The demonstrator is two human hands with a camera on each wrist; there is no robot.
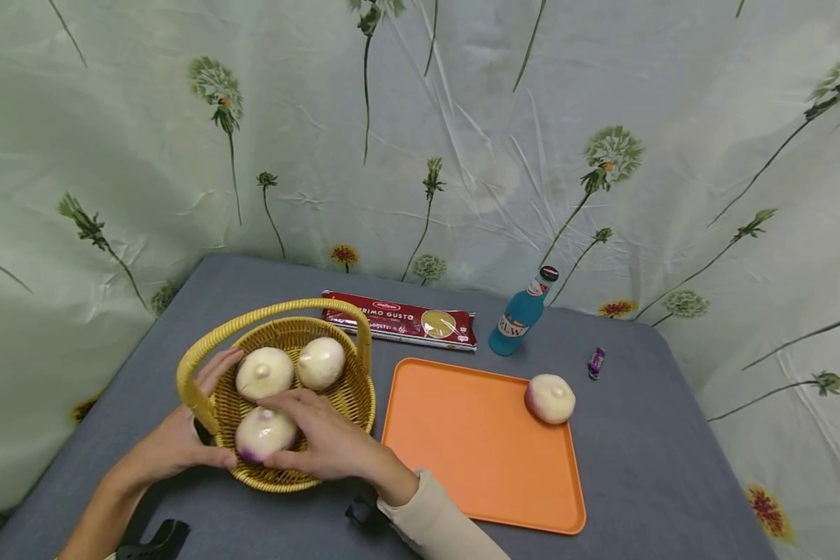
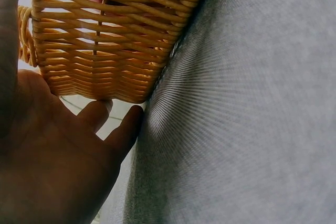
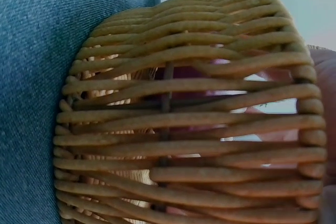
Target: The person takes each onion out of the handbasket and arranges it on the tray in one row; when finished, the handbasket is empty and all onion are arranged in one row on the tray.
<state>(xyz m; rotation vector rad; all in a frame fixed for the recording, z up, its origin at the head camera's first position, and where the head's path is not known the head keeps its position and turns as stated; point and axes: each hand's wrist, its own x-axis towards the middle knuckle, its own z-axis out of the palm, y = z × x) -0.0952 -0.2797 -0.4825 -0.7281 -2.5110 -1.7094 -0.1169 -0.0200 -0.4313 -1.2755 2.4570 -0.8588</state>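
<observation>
A yellow wicker basket (image 1: 350, 400) with an arched handle stands at the left of the table. Inside are three glossy white onions, one tinged purple underneath. My right hand (image 1: 332, 435) reaches over the near rim and holds the front onion (image 1: 262, 435) between fingers and thumb. Behind it sit a left onion (image 1: 264, 372) and a right onion (image 1: 322, 362). My left hand (image 1: 175, 439) grips the basket's left side, its thumb at the near rim and its fingers past the handle. Seen from the left wrist, that hand (image 2: 63, 150) lies along the woven wall (image 2: 105, 40).
An orange tray (image 1: 476, 443) lies right of the basket, with another white-and-purple onion (image 1: 550, 398) on its far right corner. Behind them are a red spaghetti packet (image 1: 399, 319) and a blue bottle (image 1: 518, 319). A small purple-wrapped candy (image 1: 596, 363) lies farther right.
</observation>
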